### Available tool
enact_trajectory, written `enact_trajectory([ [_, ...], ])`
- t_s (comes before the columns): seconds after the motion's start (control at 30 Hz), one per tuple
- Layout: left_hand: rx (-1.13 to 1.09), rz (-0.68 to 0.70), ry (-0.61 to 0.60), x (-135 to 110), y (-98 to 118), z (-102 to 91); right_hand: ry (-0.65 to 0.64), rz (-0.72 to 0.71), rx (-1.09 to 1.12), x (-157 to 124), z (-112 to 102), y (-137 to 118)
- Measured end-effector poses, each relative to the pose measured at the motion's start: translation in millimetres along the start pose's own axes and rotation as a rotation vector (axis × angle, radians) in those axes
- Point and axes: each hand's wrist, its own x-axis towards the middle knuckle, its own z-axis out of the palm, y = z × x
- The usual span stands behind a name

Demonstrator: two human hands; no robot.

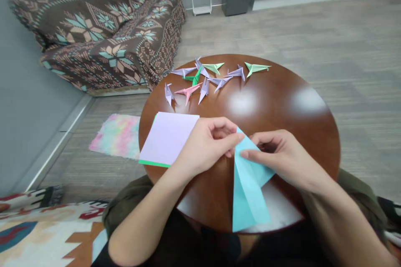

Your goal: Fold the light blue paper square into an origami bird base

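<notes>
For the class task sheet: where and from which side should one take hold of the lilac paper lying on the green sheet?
Grip the near left corner of the lilac paper, coming from the left: that corner, with the green sheet beneath, seems to reach the rim of the wooden table, so fingers may get under it. The left hand crowds its right side.

Round wooden table holds origami figures and paper.

The one camera is worn on the person's head and looks forward and down, from very near, on the left hand, right hand and blue paper over a round wooden table. Farther up the view come the carpet floor and a covered sofa.
</notes>
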Motion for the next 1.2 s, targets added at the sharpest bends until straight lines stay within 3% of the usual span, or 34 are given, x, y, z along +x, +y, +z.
enact_trajectory([
  [0.3, -0.035, -0.081, -0.038, -2, -1, 7.1, 0.060, -0.132, -0.064, -1, -1, -3],
  [0.43, 0.275, -0.117, -0.167, -5, 7, 0.3, -0.027, -0.091, -0.166, -4, -2, -5],
  [0.53, 0.510, -0.056, -0.253, -7, 10, -5.8, -0.059, -0.079, -0.248, -6, 0, -4],
  [0.8, 0.740, 0.111, -0.352, -10, 15, -8.8, -0.141, -0.045, -0.309, -8, 6, -6],
  [1.0, 0.759, 0.107, -0.332, -11, 20, -20.2, -0.143, -0.018, -0.318, -10, 5, -7],
  [1.2, 0.648, 0.102, -0.145, -9, 30, -35.5, -0.122, -0.031, -0.217, -7, 2, -9],
])
